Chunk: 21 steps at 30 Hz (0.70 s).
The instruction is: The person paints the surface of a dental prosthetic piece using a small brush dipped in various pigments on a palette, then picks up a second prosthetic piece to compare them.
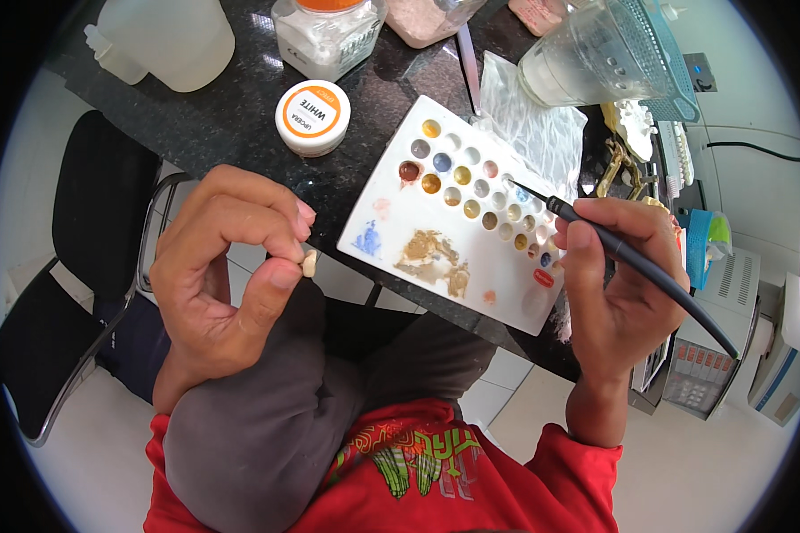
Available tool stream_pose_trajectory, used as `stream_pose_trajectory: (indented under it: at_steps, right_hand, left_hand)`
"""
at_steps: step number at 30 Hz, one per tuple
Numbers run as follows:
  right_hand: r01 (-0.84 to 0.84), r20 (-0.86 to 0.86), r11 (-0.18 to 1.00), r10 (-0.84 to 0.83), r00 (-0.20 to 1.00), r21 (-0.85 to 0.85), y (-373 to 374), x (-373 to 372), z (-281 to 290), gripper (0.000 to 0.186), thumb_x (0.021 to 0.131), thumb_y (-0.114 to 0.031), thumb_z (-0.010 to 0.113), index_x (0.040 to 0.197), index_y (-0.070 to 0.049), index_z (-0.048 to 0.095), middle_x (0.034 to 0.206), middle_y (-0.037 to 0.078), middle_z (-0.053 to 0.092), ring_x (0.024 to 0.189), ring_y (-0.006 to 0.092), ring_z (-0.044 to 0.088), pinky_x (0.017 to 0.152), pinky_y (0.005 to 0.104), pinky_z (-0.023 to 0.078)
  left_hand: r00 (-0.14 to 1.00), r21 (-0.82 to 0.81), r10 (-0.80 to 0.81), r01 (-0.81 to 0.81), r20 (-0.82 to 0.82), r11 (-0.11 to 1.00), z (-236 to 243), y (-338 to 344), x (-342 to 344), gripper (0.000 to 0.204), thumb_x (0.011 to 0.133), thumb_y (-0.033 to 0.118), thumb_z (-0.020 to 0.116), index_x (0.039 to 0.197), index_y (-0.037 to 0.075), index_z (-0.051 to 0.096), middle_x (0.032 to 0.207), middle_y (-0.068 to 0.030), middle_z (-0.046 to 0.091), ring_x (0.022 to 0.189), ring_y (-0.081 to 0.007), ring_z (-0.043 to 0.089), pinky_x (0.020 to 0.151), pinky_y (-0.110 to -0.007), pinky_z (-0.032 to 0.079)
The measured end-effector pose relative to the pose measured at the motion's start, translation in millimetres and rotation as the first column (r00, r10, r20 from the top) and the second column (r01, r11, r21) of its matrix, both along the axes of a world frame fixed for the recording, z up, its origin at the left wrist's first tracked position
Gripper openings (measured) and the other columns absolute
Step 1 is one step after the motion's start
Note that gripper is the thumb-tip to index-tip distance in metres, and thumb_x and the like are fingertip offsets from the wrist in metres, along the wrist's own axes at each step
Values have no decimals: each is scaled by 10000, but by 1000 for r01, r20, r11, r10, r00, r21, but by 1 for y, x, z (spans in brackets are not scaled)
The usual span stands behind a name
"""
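Note:
Between the thumb and fingertips of my left hand is a small cream-coloured dental crown, mostly exposed at the fingertips. My right hand grips a fine paintbrush with a dark curved handle, pen-like. Its thin tip points left over the upper wells of a white mixing palette; whether it touches a well I cannot tell. The palette's round wells hold yellow, brown, grey, blue and pink pastes. Tan, blue and pink smears mark its flat part. The crown is held left of the palette, apart from it.
On the dark speckled table stand a white round jar with an orange-edged lid, an orange-capped powder jar and a translucent jug. Clear plastic film lies beside a teal basket. A black chair is at left.

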State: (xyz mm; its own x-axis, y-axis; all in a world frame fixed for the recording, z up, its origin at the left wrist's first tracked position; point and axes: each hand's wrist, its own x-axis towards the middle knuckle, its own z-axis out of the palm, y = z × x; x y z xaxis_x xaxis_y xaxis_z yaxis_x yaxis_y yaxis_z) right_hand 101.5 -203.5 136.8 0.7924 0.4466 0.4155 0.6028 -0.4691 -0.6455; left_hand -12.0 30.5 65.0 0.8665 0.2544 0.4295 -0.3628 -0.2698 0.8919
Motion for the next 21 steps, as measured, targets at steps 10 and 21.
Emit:
stream_pose_trajectory:
  at_steps: [10,21]
  right_hand:
    - [42,-27,999,-41,999,33,-1,-4,3,136,724,47,688,852,44,642,773,100,652,622,121,616,583,212,484]
    - [10,-2,1000,-10,1000,-9,0,-1,0,119,725,38,678,839,40,641,763,97,653,623,125,621,591,218,488]
  left_hand:
    - [1000,5,0,0,2,1000,1,0,1,113,784,100,657,771,20,578,822,-126,594,760,-191,577,697,-288,458]
    - [1000,27,-8,8,4,1000,1,1,1,94,779,83,649,775,21,577,826,-127,594,760,-188,577,700,-285,458]
